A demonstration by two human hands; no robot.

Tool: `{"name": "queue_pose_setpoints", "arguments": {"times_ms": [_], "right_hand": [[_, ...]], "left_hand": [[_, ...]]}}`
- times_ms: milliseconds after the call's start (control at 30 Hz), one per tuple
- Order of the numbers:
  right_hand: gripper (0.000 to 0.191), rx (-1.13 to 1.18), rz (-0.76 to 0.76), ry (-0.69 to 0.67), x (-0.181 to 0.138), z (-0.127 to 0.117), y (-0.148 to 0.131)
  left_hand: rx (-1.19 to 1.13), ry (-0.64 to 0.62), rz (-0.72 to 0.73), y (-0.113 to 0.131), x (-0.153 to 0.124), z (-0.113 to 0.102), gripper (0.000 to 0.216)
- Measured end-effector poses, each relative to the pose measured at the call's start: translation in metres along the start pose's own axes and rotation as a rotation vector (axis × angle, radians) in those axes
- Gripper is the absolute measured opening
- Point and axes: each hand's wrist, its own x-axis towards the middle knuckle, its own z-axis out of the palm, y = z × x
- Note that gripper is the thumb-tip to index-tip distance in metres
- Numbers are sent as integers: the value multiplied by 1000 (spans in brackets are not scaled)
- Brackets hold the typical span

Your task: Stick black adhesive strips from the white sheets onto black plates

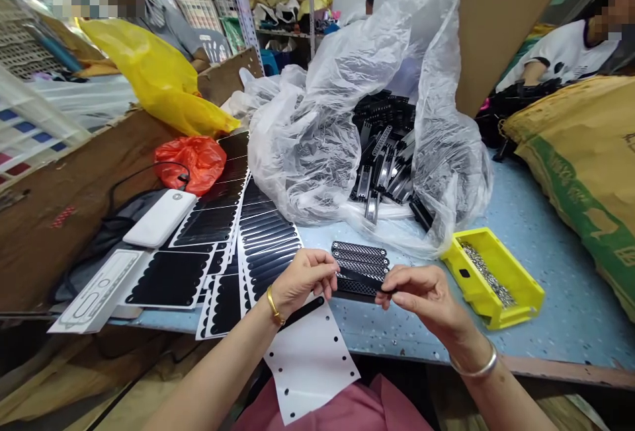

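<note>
A thin black adhesive strip (362, 278) is stretched between my two hands. My left hand (308, 274) pinches its left end, and my right hand (424, 289) pinches the right end between thumb and fingers. Just beyond and partly under the strip, several black perforated bars (360, 253) lie side by side on the table. A white backing sheet (315, 355) hangs over the table edge below my left hand, with one black strip (303, 311) left on it near the top.
Sheets of black strips (270, 236) are spread to the left, beside a white power bank (159, 218) and a white box (96, 292). A clear plastic bag (317, 147) holds many black bars (384, 166). A yellow bin (528, 302) of small metal parts (489, 274) stands right. Other people sit beyond.
</note>
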Motion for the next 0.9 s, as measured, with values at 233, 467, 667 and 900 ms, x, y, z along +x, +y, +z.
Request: {"name": "queue_pose_setpoints", "arguments": {"times_ms": [233, 467, 667, 900], "right_hand": [[13, 41, 2, 4, 0, -4, 1], [15, 65, 73, 15, 0, -7, 2], [39, 93, 284, 201, -6, -28, 14], [36, -83, 273, 498, 12, -29, 19]], "left_hand": [[27, 23, -43, -4, 10, -1, 29], [-20, -2, 5, -5, 11, -4, 27], [-88, 189, 95, -1, 19, -15, 22], [-111, 176, 119, 7, 30, -6, 21]]}}
